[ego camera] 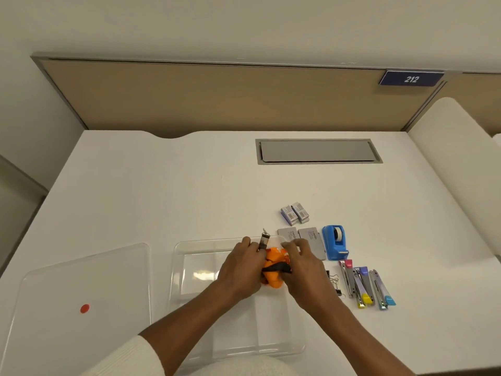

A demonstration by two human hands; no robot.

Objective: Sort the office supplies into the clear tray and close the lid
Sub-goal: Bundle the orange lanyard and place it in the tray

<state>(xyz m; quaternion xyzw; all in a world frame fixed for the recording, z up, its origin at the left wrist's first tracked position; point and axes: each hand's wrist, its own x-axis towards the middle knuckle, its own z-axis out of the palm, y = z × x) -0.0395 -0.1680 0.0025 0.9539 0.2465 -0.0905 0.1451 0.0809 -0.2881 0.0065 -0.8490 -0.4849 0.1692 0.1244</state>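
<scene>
Over the clear tray [195, 270], both hands, left hand [241, 270] and right hand [303, 267], have fingers [291, 246] clamped around a bunched orange lanyard [273, 270], clip [264, 240] sticking up.

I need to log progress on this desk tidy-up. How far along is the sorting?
Barely started. Done: the lid is off, lying left of the clear tray, whose compartments look empty. In hand: left hand and right hand hold an orange lanyard bundle over the tray. Left: staple boxes, grey cases, tape dispenser, binder clips, three staplers, then closing the lid.
</scene>
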